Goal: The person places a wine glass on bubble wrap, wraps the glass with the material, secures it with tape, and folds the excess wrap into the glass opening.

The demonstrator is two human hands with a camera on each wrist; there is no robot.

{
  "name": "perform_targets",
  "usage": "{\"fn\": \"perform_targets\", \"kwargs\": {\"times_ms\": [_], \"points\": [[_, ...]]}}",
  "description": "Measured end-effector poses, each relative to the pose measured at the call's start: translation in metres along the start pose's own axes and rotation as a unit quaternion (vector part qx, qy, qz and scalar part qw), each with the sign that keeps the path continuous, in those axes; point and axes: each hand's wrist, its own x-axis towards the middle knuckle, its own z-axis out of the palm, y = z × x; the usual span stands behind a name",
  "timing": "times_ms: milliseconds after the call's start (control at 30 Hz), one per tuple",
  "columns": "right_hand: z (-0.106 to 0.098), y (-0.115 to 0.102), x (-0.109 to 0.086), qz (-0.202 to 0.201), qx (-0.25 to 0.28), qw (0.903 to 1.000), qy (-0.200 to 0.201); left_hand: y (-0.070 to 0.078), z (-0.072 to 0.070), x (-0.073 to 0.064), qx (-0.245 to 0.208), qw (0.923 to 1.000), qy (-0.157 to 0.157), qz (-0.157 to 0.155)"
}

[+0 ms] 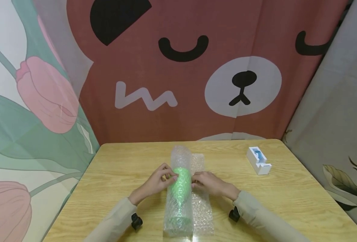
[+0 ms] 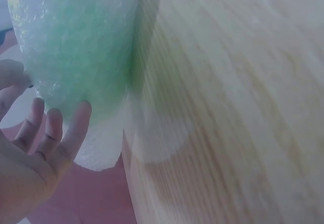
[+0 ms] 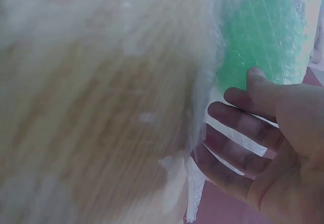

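A long roll of clear bubble wrap (image 1: 178, 223) lies on the table, pointing away from me. Inside it shows a bright green object (image 1: 182, 176), broad at its far part and narrowing toward me, its kind blurred by the wrap. On the roll's left side, my left hand (image 1: 158, 179) pinches the wrap between thumb and index finger; its other fingers (image 2: 81, 118) spread loosely beside the roll. My right hand (image 1: 209, 183) touches the roll's right side with nearly straight fingers (image 3: 243, 120), above a flat flap of bubble wrap (image 1: 203, 213).
A white tape dispenser (image 1: 258, 160) with a blue roll of tape stands at the back right of the wooden table (image 1: 121, 161). Behind the table hangs a curtain (image 1: 193, 127) with a bear's face, and printed cloths hang at both sides.
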Motion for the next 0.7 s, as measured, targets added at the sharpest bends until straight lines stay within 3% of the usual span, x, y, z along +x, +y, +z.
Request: {"fn": "perform_targets", "kwargs": {"times_ms": [267, 533, 700], "points": [[-0.0045, 0.0004, 0.0010, 0.011, 0.018, 0.9998, -0.005, 0.0035, -0.0034, -0.0009, -0.007, 0.9994, -0.027, -0.023], [-0.0081, 0.0040, -0.0016, -0.001, 0.044, 0.9979, -0.047, 0.0026, -0.0024, -0.0009, -0.004, 0.9994, -0.030, -0.017], [-0.0097, 0.0063, -0.0029, 0.003, 0.054, 0.9968, -0.059, 0.0096, -0.0027, -0.0009, -0.010, 0.9992, -0.033, -0.018]]}}
